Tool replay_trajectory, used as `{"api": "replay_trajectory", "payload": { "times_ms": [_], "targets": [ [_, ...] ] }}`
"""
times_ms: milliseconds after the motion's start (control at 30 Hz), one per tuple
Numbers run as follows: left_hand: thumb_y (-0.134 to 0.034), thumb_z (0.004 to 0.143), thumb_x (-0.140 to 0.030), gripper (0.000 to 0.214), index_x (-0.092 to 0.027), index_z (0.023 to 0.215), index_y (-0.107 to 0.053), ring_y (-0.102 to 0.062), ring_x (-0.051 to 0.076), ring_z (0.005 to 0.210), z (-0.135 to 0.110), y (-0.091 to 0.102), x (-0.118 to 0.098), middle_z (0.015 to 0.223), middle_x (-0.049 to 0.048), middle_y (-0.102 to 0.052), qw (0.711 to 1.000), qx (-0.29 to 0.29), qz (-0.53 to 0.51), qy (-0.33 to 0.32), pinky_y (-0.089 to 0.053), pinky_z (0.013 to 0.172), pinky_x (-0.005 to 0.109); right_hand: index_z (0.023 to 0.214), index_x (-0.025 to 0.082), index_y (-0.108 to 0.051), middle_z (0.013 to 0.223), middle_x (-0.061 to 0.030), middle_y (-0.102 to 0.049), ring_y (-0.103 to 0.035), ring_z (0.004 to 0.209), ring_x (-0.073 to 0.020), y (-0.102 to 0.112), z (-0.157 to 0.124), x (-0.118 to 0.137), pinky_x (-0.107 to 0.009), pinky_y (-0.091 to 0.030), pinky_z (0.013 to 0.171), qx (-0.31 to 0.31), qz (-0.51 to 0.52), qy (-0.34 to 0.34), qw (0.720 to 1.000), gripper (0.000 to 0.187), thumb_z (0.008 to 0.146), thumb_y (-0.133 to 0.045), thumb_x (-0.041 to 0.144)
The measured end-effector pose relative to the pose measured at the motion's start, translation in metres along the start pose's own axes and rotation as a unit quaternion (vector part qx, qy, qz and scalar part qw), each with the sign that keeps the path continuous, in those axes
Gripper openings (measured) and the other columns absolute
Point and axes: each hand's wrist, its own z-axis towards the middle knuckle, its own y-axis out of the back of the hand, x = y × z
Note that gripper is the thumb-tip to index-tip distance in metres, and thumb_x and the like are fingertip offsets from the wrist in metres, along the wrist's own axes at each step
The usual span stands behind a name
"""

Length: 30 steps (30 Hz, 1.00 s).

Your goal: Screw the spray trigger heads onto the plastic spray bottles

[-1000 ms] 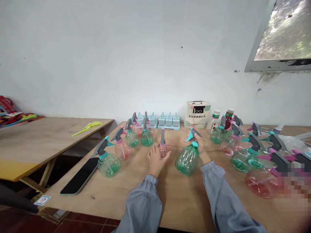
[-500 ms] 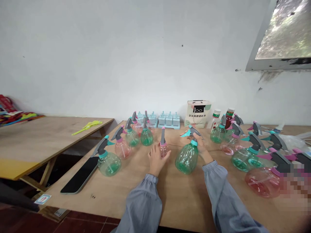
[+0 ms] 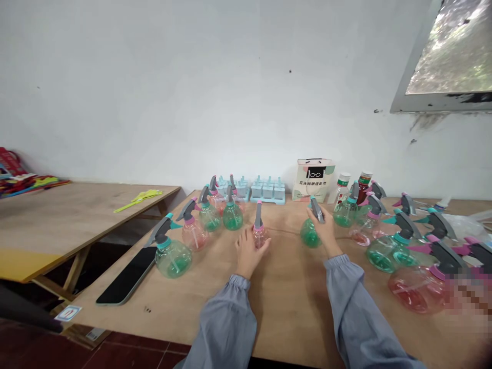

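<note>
Near the middle of the table, my left hand (image 3: 249, 250) is wrapped around the body of a small pink spray bottle (image 3: 261, 237), thumb on its right side. The bottle stands upright with its grey trigger head pointing away. To the right, my right hand (image 3: 325, 228) is closed around the grey head of a green spray bottle (image 3: 309, 234), and the palm and fingers hide part of its neck. A gap of bare wood lies between the two bottles. Whether the green bottle touches the table I cannot tell.
Several pink and green spray bottles (image 3: 173, 260) stand on the left, beside a black phone (image 3: 126, 277). More spray bottles (image 3: 417, 288) crowd the right. Pale blue ice-pop moulds (image 3: 268, 191), a paper bag (image 3: 313, 182) and two capped bottles (image 3: 342, 188) line the wall.
My right hand has carried the green spray bottle away from me and slightly right, and its head has turned to point away. My left hand stays on the pink one.
</note>
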Motion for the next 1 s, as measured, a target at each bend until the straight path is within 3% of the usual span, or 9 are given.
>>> {"api": "replay_trajectory", "payload": {
  "times_ms": [67, 167, 300, 367, 500, 600, 733, 1000],
  "targets": [
    [-0.068, 0.083, -0.046, 0.061, -0.019, 0.133, -0.046, -0.056, 0.031, 0.121, 0.000, 0.000, 0.000, 0.126, 0.0136, -0.060, 1.000, 0.002, -0.004, -0.001, -0.043, 0.096, 0.043, 0.099, 0.017, -0.069, 0.089, -0.0083, -0.072, -0.064, 0.082, -0.0246, 0.003, 0.004, -0.013, -0.040, -0.051, 0.081, -0.019, -0.017, -0.015, 1.000, 0.053, 0.070, -0.071, 0.061],
    [-0.067, 0.083, -0.046, 0.061, -0.019, 0.134, -0.046, -0.056, 0.030, 0.121, 0.000, -0.001, 0.001, 0.125, 0.0135, -0.059, 1.000, 0.001, -0.014, -0.006, -0.043, 0.096, 0.043, 0.112, 0.018, -0.062, 0.099, -0.0098, -0.070, -0.063, 0.088, -0.0255, 0.004, 0.004, -0.033, -0.044, -0.050, 0.086, -0.054, -0.057, -0.007, 0.997, 0.065, 0.064, -0.077, 0.060],
    [-0.067, 0.083, -0.046, 0.060, -0.018, 0.132, -0.047, -0.056, 0.030, 0.120, 0.000, -0.003, 0.003, 0.124, 0.0138, -0.060, 1.000, -0.007, -0.017, -0.013, -0.043, 0.096, 0.043, 0.119, 0.018, -0.050, 0.112, -0.0144, -0.060, -0.058, 0.106, -0.0299, 0.002, -0.010, -0.056, -0.053, -0.047, 0.094, -0.190, -0.165, 0.110, 0.962, 0.067, 0.071, -0.074, 0.058],
    [-0.068, 0.083, -0.046, 0.060, -0.017, 0.131, -0.047, -0.056, 0.031, 0.120, 0.001, -0.003, 0.003, 0.123, 0.0140, -0.060, 1.000, -0.005, -0.019, -0.013, -0.043, 0.096, 0.043, 0.116, 0.019, -0.049, 0.113, -0.0148, -0.057, -0.054, 0.112, -0.0326, 0.003, -0.022, -0.065, -0.057, -0.045, 0.098, -0.211, -0.195, 0.148, 0.946, 0.066, 0.070, -0.074, 0.059],
    [-0.067, 0.083, -0.046, 0.060, -0.018, 0.132, -0.046, -0.054, 0.032, 0.122, 0.001, -0.002, 0.003, 0.125, 0.0142, -0.059, 1.000, 0.001, -0.030, -0.004, -0.042, 0.097, 0.045, 0.128, 0.012, -0.049, 0.121, -0.0215, -0.054, -0.050, 0.119, -0.0384, 0.009, -0.040, -0.080, -0.060, -0.042, 0.100, -0.161, -0.276, 0.141, 0.937, 0.080, 0.073, -0.070, 0.066],
    [-0.068, 0.083, -0.045, 0.060, -0.019, 0.132, -0.046, -0.055, 0.032, 0.121, 0.000, -0.001, 0.002, 0.125, 0.0136, -0.059, 0.999, 0.003, -0.037, -0.003, -0.042, 0.096, 0.044, 0.149, 0.011, -0.033, 0.136, -0.0261, -0.047, -0.046, 0.125, -0.0408, 0.012, -0.039, -0.089, -0.058, -0.041, 0.099, -0.110, -0.390, 0.089, 0.910, 0.088, 0.085, -0.057, 0.067],
    [-0.070, 0.083, -0.042, 0.061, -0.018, 0.133, -0.045, -0.056, 0.031, 0.120, 0.001, -0.001, 0.001, 0.126, 0.0135, -0.059, 0.999, 0.000, -0.039, -0.007, -0.043, 0.096, 0.044, 0.157, 0.011, -0.017, 0.145, -0.0282, -0.042, -0.044, 0.127, -0.0426, 0.011, -0.017, -0.097, -0.056, -0.041, 0.098, -0.080, -0.453, 0.037, 0.887, 0.093, 0.090, -0.048, 0.068],
    [-0.070, 0.081, -0.043, 0.062, -0.016, 0.132, -0.047, -0.058, 0.032, 0.120, -0.001, -0.008, 0.006, 0.122, 0.0149, -0.061, 0.998, -0.012, -0.056, -0.035, -0.046, 0.097, 0.045, 0.158, 0.007, -0.017, 0.149, -0.0326, -0.037, -0.044, 0.124, -0.0463, 0.004, 0.023, -0.104, -0.060, -0.038, 0.098, -0.094, -0.441, -0.003, 0.893, 0.102, 0.086, -0.049, 0.073]
  ]
}}
